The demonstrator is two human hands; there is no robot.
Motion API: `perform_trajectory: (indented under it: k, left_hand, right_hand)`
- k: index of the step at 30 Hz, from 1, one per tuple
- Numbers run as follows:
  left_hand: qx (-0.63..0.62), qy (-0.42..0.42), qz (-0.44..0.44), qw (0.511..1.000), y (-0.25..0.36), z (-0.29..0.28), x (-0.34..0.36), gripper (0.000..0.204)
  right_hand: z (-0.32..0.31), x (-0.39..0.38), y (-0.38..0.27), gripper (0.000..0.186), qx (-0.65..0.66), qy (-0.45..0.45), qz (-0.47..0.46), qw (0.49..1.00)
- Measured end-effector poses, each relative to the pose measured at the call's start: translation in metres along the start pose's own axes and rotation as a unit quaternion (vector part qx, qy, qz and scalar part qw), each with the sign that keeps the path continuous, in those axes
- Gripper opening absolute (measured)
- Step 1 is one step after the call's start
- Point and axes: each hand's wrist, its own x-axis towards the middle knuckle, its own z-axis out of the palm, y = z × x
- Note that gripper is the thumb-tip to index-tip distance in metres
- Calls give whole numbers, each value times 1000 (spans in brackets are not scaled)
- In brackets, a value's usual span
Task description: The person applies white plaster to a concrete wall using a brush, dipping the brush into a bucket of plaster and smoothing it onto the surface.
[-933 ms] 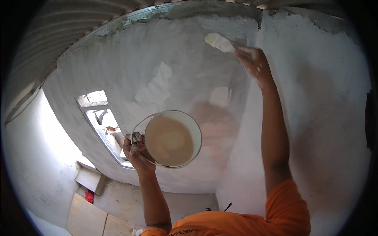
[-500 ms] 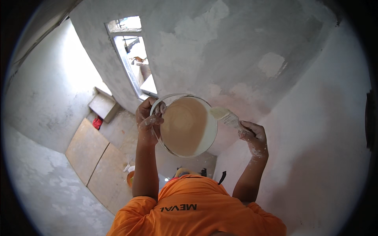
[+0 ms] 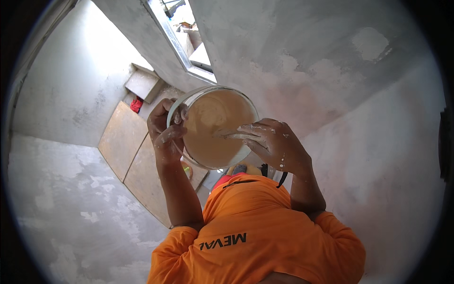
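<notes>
A round white bucket (image 3: 245,154) hangs in front of me, tilted a little, with thin beige paint (image 3: 213,113) inside. Around its left rim and handle my left hand (image 3: 166,124) is closed, thumb over the edge. My right hand (image 3: 276,144) is at the bucket's right side, its fingers pinched on a paintbrush (image 3: 243,136). The brush end reaches over the rim and down into the paint, so its bristles are mostly hidden. Pale splashes cover the fingers of both hands.
Patchy grey plastered walls (image 3: 302,42) surround me, with a narrow window (image 3: 182,42) at the far left. Below on the left lie large tan boards (image 3: 120,137), a box-like block (image 3: 143,85) and a red cloth (image 3: 136,104).
My right hand has moved left over the bucket, and the brush has gone from outside the rim into the paint. The view has turned, so the window and boards sit farther right and higher.
</notes>
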Motion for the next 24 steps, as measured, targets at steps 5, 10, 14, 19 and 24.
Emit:
perform_trajectory:
  k: [5,10,14,19,24]
  left_hand:
    - [65,8,-90,994,10,8,-17,25]
    - [37,2,-133,990,7,7,-26,24]
    - [-5,-43,-144,989,-8,10,-28,26]
    - [-39,-162,-148,975,-33,25,-29,28]
    - [18,-148,-159,976,-29,29,-20,27]
  right_hand:
    - [37,2,-6,25,-75,-8,-45,996]
    - [54,9,-21,30,-167,-111,-9,980]
    - [62,13,-25,36,-195,-210,32,958]
    - [90,9,-25,31,-81,-86,-25,993]
    - [109,11,1,29,-62,-45,-5,997]
